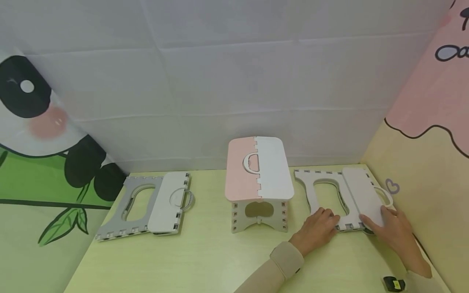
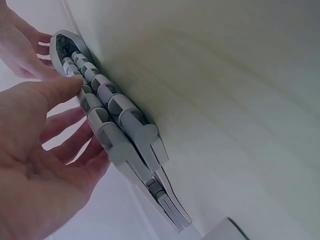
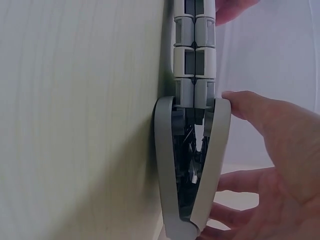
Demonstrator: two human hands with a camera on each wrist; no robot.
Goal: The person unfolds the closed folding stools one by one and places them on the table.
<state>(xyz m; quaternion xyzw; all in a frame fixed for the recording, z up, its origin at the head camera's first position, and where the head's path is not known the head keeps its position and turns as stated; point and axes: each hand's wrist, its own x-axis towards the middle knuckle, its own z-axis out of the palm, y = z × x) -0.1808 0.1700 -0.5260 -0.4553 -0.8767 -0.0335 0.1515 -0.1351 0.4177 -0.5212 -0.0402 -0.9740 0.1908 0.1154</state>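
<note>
A white folding stool (image 1: 360, 191) lies folded flat at the right of the table. My left hand (image 1: 318, 230) holds its near leg edge, fingers bent over the frame beside the oval opening. In the left wrist view, the thumb of my left hand (image 2: 47, 145) touches the row of hinge knuckles (image 2: 107, 107). My right hand (image 1: 393, 230) holds the seat end near the looped handle (image 1: 384, 196). The right wrist view shows the thumb of my right hand (image 3: 280, 135) on the seat panel (image 3: 212, 160) and the fingers around its end. Some fingertips are hidden.
A pink and white stool (image 1: 272, 167) stands unfolded at the middle back. Another folded stool (image 1: 166, 203), grey and white, lies flat at the left. Behind the table (image 1: 205, 260) hangs a pale cloth (image 1: 220, 81). A printed side panel (image 1: 421, 175) rises close to my right hand.
</note>
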